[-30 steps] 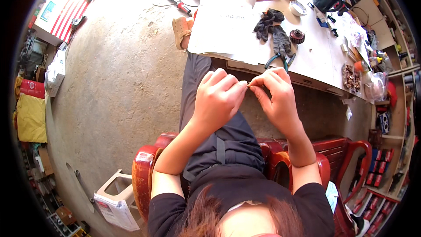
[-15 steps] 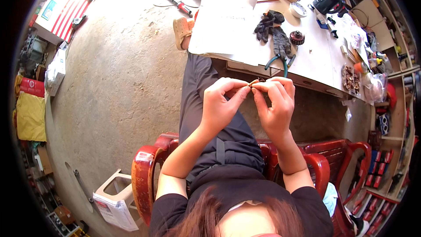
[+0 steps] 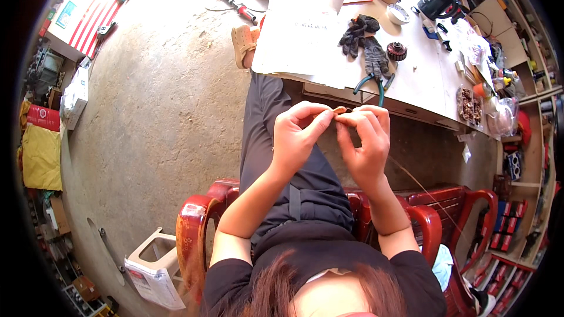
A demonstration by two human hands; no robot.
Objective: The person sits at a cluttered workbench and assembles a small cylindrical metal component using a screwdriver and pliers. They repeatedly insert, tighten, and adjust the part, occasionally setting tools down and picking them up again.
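Above my lap, just off the table's front edge, my two hands meet at the fingertips. My left hand (image 3: 298,135) pinches a small copper-coloured piece (image 3: 339,110) between thumb and forefinger. My right hand (image 3: 367,144) is closed against the same piece from the other side, its fingers bent; they partly cover it, and its exact kind is too small to tell. Beyond my right hand, pliers with teal handles (image 3: 380,92) lie at the table edge, partly over a grey work glove (image 3: 375,56). A dark round ribbed part (image 3: 396,51) sits beside the glove.
The white table (image 3: 294,53) carries a white bowl (image 3: 398,14), a black kettle-like jug (image 3: 438,1) and a clear box of copper-coloured parts (image 3: 468,105). Red wooden chair arms (image 3: 194,232) flank me. A beige stool (image 3: 154,252) stands at left. Another person sits at the far right.
My right hand has shifted slightly left and its thumb has dropped a little from the fingertips. More of the copper-coloured piece shows. A thin pale streak now appears below my right hand.
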